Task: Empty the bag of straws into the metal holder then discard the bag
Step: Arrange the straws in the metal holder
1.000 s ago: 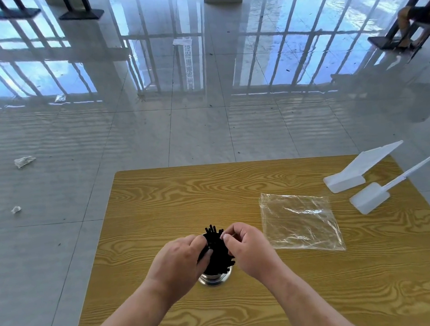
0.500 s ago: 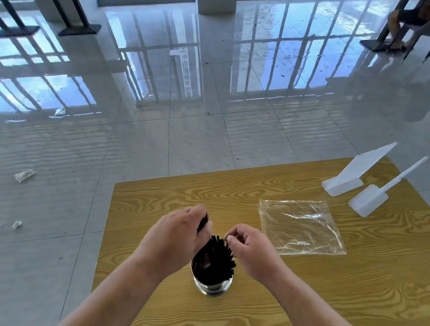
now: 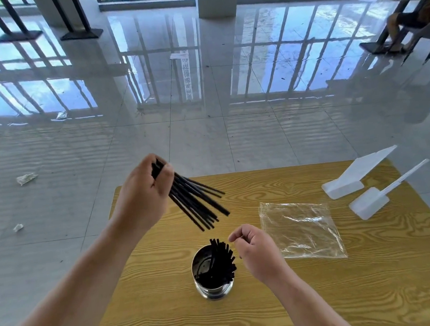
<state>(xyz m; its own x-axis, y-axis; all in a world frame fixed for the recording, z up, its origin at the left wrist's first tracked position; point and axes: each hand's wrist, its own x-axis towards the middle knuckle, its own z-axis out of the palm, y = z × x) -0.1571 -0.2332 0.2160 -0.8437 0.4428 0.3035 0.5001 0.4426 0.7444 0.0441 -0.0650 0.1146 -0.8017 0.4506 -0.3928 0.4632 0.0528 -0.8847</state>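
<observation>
My left hand grips a bundle of black straws by one end, held high above the table with the free ends fanning down to the right. Below it stands the round metal holder on the wooden table, with more black straws leaning to its right side. My right hand hovers just right of the holder, fingers curled, holding nothing. The clear plastic bag lies flat and empty on the table to the right.
Two white plastic scoops lie at the table's far right corner. Scraps of paper litter the glossy tiled floor on the left. A person sits on a chair at the far right.
My left hand has lifted a bundle of straws up and out of the holder. My right hand let go of the straws and stays beside the holder.
</observation>
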